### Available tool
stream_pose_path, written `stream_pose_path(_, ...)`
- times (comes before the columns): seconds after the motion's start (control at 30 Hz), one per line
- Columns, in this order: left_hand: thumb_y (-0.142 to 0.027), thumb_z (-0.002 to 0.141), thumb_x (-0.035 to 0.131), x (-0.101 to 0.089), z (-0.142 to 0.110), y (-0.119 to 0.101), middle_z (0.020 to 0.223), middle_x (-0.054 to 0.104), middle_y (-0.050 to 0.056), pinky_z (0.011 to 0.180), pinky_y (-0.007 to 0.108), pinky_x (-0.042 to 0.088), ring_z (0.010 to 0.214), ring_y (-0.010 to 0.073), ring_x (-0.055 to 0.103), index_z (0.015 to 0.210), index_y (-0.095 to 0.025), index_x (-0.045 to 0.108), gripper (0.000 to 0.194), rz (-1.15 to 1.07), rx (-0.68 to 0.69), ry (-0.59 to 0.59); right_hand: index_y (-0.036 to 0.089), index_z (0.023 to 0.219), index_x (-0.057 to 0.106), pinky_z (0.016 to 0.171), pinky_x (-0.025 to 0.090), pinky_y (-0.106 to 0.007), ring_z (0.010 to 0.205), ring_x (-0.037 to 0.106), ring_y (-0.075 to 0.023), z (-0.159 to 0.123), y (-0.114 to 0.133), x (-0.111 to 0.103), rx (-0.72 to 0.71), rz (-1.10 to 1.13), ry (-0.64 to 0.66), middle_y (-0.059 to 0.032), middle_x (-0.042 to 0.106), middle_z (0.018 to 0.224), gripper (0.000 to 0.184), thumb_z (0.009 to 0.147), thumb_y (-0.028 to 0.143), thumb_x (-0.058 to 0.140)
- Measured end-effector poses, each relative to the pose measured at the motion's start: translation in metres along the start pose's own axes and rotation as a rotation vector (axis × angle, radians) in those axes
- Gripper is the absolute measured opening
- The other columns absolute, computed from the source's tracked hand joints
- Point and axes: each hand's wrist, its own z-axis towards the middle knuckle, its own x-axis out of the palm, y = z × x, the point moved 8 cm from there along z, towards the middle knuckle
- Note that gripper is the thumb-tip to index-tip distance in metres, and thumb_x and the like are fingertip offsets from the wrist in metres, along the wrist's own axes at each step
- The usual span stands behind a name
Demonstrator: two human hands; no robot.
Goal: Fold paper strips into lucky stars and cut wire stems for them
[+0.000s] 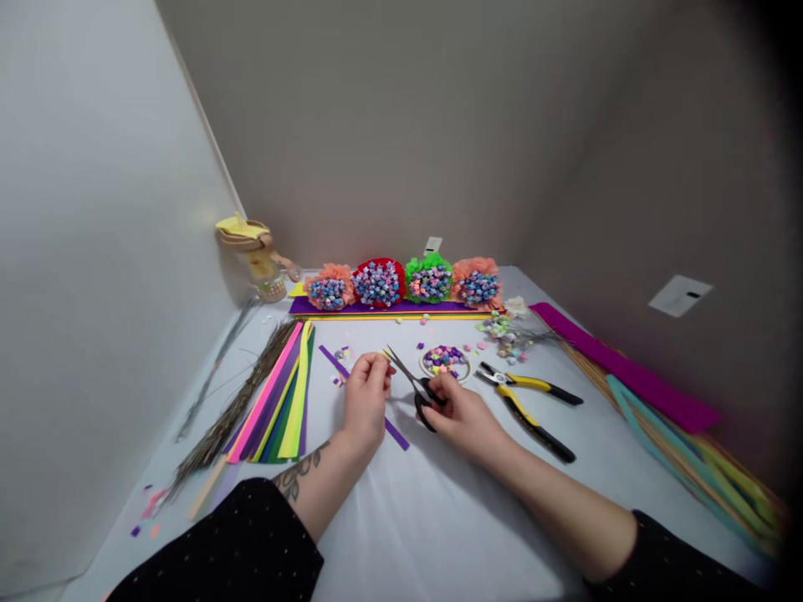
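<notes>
My right hand [461,414] has its fingers in the black handles of a pair of scissors [405,369], whose narrow blades point up and left, slightly apart. Close to the blade tips, my left hand [368,386] is closed in a pinch, with a small yellow piece [384,354] showing at its fingertips; most of it is hidden. A purple paper strip [396,433] lies on the table under my left hand and shows on both sides of it. Beyond my right hand sits a round dish [447,362] of small folded paper stars.
Yellow-and-black pliers [533,401] lie to the right. Bundled thin stems [235,397] and coloured paper strips [276,401] are at left. Several star bouquets [379,283] rest on stacked paper [401,308] at the back, near a jar [269,284]. A magenta sheet [633,368] lies far right.
</notes>
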Motion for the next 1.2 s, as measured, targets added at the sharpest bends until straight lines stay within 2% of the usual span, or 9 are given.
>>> stream_pose_path(0.37, -0.036, 0.074, 0.059, 0.0024, -0.0020, -0.0002, 0.060, 0.047, -0.005, 0.043, 0.018, 0.023, 0.049, 0.0059, 0.035, 0.071, -0.018, 0.049, 0.020, 0.048, -0.013, 0.021, 0.021, 0.084, 0.047, 0.053, 0.035, -0.023, 0.056, 0.048, -0.0125, -0.0022, -0.0004, -0.0006, -0.008, 0.004, 0.023, 0.0024, 0.055, 0.067, 0.015, 0.075, 0.030, 0.054)
stream_pose_path(1.03, -0.037, 0.074, 0.060, 0.0039, -0.0023, 0.0000, 0.064, 0.050, -0.004, 0.043, 0.017, 0.024, 0.050, 0.0056, 0.037, 0.072, -0.018, 0.051, 0.021, 0.044, -0.036, 0.032, 0.021, 0.076, 0.046, 0.052, 0.034, -0.022, 0.055, 0.047, -0.0123, -0.0021, -0.0022, 0.0015, -0.008, 0.080, 0.041, 0.0045, 0.052, 0.061, 0.011, 0.076, 0.029, 0.053)
stream_pose_path(1.2, -0.036, 0.075, 0.059, 0.0025, -0.0019, -0.0001, 0.064, 0.051, -0.003, 0.043, 0.017, 0.024, 0.049, 0.0058, 0.037, 0.071, -0.018, 0.050, 0.021, 0.051, -0.042, 0.015, 0.021, 0.074, 0.044, 0.052, 0.035, -0.023, 0.053, 0.046, -0.0126, -0.0007, -0.0028, -0.0048, 0.001, 0.070, -0.025, 0.0048, 0.050, 0.058, 0.011, 0.076, 0.029, 0.051)
